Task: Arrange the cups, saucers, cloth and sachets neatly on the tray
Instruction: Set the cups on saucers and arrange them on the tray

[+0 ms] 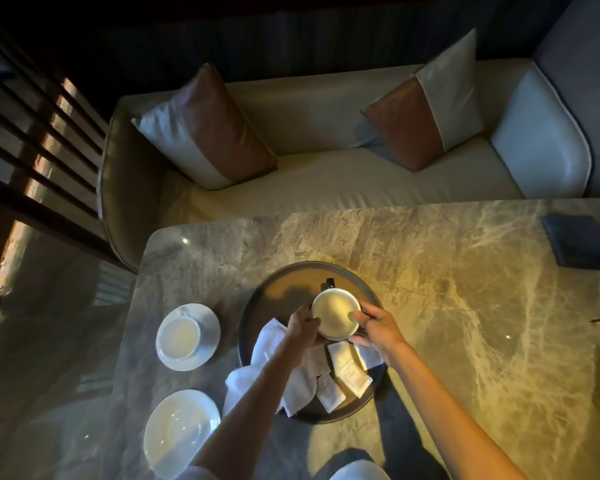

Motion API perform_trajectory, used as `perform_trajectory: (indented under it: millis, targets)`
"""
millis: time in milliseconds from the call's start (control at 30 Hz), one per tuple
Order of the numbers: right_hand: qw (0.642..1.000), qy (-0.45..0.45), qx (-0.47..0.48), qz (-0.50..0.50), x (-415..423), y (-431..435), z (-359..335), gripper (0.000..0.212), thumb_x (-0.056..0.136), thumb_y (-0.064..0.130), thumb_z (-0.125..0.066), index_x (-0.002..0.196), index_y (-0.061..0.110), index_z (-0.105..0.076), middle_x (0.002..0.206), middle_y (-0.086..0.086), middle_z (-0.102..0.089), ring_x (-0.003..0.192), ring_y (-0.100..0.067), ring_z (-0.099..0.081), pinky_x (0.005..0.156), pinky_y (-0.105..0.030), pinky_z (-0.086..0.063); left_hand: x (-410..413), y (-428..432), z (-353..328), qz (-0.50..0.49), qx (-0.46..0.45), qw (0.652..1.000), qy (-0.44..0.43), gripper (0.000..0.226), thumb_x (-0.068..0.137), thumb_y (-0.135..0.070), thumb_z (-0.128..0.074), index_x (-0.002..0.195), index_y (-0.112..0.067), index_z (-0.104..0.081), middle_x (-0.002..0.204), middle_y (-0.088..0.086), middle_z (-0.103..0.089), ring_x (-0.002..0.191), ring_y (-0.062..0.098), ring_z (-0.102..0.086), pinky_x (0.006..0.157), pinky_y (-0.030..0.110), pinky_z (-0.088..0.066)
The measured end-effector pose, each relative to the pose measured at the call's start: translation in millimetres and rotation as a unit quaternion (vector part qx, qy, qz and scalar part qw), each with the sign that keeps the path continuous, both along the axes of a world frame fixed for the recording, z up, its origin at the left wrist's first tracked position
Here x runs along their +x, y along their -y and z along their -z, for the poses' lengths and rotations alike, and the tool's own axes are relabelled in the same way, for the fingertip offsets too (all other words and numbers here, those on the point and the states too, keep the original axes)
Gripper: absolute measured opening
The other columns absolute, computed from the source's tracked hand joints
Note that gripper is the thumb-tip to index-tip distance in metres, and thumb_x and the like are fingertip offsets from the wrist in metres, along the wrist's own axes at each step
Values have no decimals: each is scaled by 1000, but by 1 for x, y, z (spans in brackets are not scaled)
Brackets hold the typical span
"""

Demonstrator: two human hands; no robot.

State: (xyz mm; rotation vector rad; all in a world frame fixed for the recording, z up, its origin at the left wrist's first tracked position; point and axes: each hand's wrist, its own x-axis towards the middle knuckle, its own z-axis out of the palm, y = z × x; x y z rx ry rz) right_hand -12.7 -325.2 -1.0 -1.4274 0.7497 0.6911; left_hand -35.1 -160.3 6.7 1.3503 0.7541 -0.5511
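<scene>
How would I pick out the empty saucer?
Start at the marble table, then the round dark tray on it. Two white saucers lie left of the tray, off it. The empty saucer is the one nearer the person; the farther saucer carries a cup.

1. Table (430,289): grey-beige marble, pale veins.
2. Tray (284,282): dark brown.
3. Cups (336,313), saucers (182,431), cloth (271,341), sachets (349,370): white.
4. Cushions (205,129), 12 o'clock: rust-brown and white.
</scene>
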Motion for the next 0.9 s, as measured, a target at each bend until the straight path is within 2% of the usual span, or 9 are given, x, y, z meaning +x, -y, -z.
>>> perform_trajectory:
  millis: [67,167,300,433,500,600,733,800,900]
  targets:
    - [1000,3,17,-3,-19,-23,-8,43,94,7,-61,136,14,-55,134,-16,-59,114,-35,-63,84,-50,-59,-20,-24,-8,-18,-9,1000,3,41,95,4,-45,134,-7,-49,118,16,-53,113,36,-57,74,45,-60]
    - [999,-7,42,-8,-52,-63,-20,46,95,7,-60,139,13,-52,132,-18,-58,110,-36,-64,90,-52,-56,-58,-67,-15,-49,4,999,-11,39,95,2,-50,130,-14,-51,110,13,-56,94,31,-64,66,37,-61]
    - [997,7,76,-28,-109,-126,-32,42,98,4,-53,139,13,-51,129,-19,-60,103,-33,-67,77,-40,-62,-116,-130,-19,-56,22,998,0,36,93,5,-49,124,-10,-58,102,13,-63,79,26,-68,72,47,-60]
    - [995,6,82,-62,-168,-185,-38,40,100,1,-45,134,20,-55,130,-18,-60,112,-37,-63,85,-43,-57,-180,-183,-23,-56,7,998,36,51,93,10,-41,134,-19,-52,115,9,-59,103,30,-61,73,45,-58]
    - [993,-8,80,-81,-192,-210,-40,40,100,0,-43,130,22,-56,129,-16,-59,111,-34,-62,79,-38,-59,-208,-205,-22,-66,28,997,18,49,93,9,-39,128,-22,-55,118,12,-58,112,34,-58,79,51,-59]
    - [994,-33,60,-89,-220,-241,-40,43,98,-2,-43,131,22,-56,128,-16,-58,115,-36,-60,86,-43,-57,-241,-234,-15,-58,56,997,14,52,86,14,-35,120,-18,-56,129,18,-54,122,39,-51,86,62,-54]
    - [994,-35,42,-97,-244,-263,-29,42,97,-5,-43,130,16,-57,131,-18,-57,118,-38,-58,87,-44,-57,-269,-253,-9,-22,55,998,30,56,85,0,-40,140,-10,-41,136,19,-45,119,33,-46,83,53,-54]
    - [994,-40,30,-93,-251,-267,-21,43,97,-5,-42,133,16,-55,132,-16,-56,118,-38,-57,82,-43,-58,-272,-255,-6,-25,63,998,1,53,92,7,-36,142,-7,-37,134,22,-44,113,30,-46,73,41,-55]
    - [994,-43,5,-100,-256,-269,-8,46,98,-5,-39,135,18,-54,131,-16,-56,112,-34,-60,76,-40,-59,-277,-257,1,30,105,994,12,63,79,-5,-51,141,-2,-37,138,23,-47,117,32,-50,78,22,-46]
